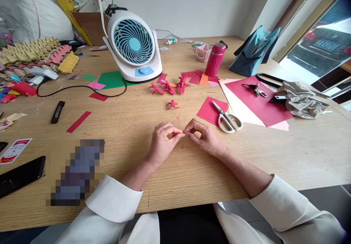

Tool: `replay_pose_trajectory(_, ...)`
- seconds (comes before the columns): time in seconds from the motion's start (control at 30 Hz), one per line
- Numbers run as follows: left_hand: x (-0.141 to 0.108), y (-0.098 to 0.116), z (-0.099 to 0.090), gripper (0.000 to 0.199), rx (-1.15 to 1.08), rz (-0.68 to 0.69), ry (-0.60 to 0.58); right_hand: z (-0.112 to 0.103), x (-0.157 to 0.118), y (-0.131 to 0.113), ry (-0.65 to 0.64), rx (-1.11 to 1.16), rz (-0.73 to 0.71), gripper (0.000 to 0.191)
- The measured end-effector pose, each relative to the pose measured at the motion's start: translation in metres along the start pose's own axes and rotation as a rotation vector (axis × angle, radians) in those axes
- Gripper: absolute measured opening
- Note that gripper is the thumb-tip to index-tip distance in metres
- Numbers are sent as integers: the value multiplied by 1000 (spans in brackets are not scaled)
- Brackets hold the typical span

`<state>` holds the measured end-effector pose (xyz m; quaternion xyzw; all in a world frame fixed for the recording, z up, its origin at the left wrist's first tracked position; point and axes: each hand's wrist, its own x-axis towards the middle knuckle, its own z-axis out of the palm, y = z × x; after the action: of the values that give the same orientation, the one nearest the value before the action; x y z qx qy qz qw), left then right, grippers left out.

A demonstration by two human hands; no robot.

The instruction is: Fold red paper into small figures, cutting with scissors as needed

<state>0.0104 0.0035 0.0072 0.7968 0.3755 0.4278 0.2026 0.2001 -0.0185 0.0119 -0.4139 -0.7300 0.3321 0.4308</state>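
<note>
Near the middle of the table, my left hand (163,141) pinches a small piece of red paper (177,134) between thumb and fingers. My right hand (203,136) meets it from the right, its thumb and forefinger pressed together at the paper's other end. Most of the paper is hidden by the fingertips. Just beyond my hands lies a small folded red paper figure (172,105), with several more folded red figures (168,86) behind it. White-handled scissors (227,117) rest partly on red paper squares (210,108) to the right of my right hand.
A white fan (134,46) stands at the back, its black cable (82,89) running left. A pink bottle (215,59) and a teal bag (253,52) stand back right. Large red sheets (255,97) lie right; a black marker (57,112) and a phone (22,176) lie left.
</note>
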Motion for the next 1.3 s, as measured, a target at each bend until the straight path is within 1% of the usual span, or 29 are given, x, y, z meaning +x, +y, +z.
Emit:
replay_pose_trajectory(0.17,0,0,1,11,68,35,3,6,-1,-3,41,-43,54,9)
replay_pose_trajectory(0.33,0,3,1,10,3,9,18,10,-2,-7,86,-64,38,10)
replay_pose_trajectory(0.4,0,4,0,10,-66,-35,26,9,-3,-8,101,-42,51,13)
replay_pose_trajectory(0.5,1,3,0,11,-205,-140,34,9,-2,-8,107,12,123,18)
replay_pose_trajectory(0.6,1,-1,2,14,-366,-280,34,12,-2,-7,68,68,203,27)
replay_pose_trajectory(0.67,0,-2,4,16,-473,-360,38,15,-1,-6,24,79,225,29)
replay_pose_trajectory(0.73,-2,-1,7,18,-560,-412,23,19,-1,-5,0,76,232,29)
replay_pose_trajectory(0.8,-2,2,8,21,-606,-442,-4,22,-1,-4,4,79,253,30)
replay_pose_trajectory(0.93,1,6,6,29,-568,-434,3,21,0,-2,26,125,326,31)
replay_pose_trajectory(1.03,2,2,5,31,-540,-443,-6,19,1,1,46,161,351,33)
replay_pose_trajectory(1.17,0,-6,8,25,-524,-471,-46,18,1,4,73,213,335,35)
replay_pose_trajectory(1.3,-2,-10,10,21,-508,-478,-39,17,1,7,67,222,327,34)
